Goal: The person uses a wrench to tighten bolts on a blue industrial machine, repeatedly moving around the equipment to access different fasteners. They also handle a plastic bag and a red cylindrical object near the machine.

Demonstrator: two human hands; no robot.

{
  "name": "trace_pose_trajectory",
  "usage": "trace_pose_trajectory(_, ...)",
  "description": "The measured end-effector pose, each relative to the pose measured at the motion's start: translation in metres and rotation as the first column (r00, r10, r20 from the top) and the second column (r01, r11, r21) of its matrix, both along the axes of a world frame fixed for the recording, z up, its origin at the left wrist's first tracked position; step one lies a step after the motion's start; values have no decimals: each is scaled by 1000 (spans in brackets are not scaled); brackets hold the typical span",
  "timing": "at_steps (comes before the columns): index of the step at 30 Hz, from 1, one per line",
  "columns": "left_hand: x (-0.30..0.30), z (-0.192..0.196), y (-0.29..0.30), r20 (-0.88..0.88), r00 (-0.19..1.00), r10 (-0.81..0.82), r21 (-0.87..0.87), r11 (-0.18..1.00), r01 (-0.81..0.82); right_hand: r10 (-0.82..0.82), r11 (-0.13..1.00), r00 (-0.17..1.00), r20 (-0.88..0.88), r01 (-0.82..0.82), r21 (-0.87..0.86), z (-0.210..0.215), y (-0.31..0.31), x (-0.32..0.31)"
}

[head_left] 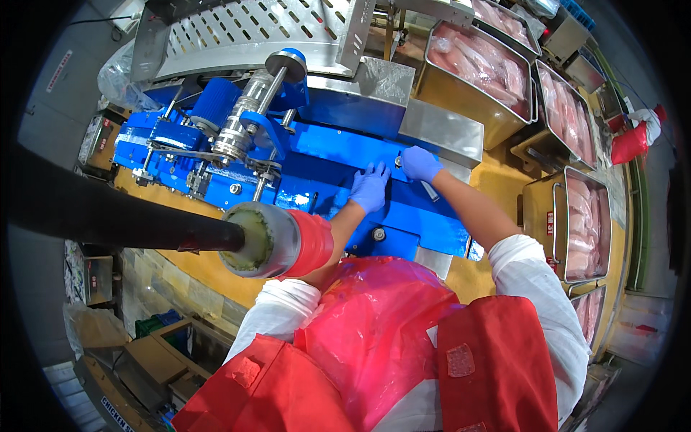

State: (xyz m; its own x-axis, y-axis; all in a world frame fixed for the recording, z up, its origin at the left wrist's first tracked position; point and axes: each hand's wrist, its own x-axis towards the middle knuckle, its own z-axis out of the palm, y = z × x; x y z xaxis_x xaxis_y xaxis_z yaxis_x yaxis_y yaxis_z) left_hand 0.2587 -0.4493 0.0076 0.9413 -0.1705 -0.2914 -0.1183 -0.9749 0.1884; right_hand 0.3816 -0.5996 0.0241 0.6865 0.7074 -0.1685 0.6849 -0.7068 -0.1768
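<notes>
Blue painted metal makes up the low machine [317, 147] in front of the person, and both purple-gloved hands are on its right-hand part. The left hand [371, 189] lies palm down and open, fingers extended and a little apart on the blue cover, with nothing in its grasp. Just to its right, the right hand [419, 164] is curled, its fingers at a small metal knob [398, 162] on the same cover; I cannot tell whether they grip it or only touch it. A second round metal fitting [378, 234] sits nearer the person, below the left hand.

At the machine's left end are a ribbed blue motor [216, 101] and a steel shaft assembly [241, 122]. Behind it stands a slotted steel tray [252, 32]. To the right, steel tubs [536, 209] hold long pieces of pale pink meat [486, 68]. A black pole [129, 216] enters from the left, ending at a cloudy cup [252, 241] with a red band [313, 243], which partly hides the left forearm. The person wears a red plastic apron [378, 309] and white sleeves [543, 288].
</notes>
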Motion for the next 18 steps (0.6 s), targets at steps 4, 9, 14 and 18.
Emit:
trace_pose_trajectory(4, 3, 4, -3, -12, 1000, -5, -54, 999, 4, -499, 708, 715, -489, 662, 245, -46, 16, -11)
trace_pose_trajectory(9, 1, -9, 13, 53, 998, 38, -218, 976, -26, -574, 385, 500, -648, 864, 325, -50, 36, -28)
trace_pose_trajectory(14, 2, -11, 17, 72, 997, -2, -120, 993, 11, -117, 167, 98, -988, 983, 78, -48, 23, -18)
trace_pose_trajectory(18, 6, -5, 4, 89, 994, -60, -122, 990, 71, -338, 187, 373, -864, 927, 326, -108, 2, -8)
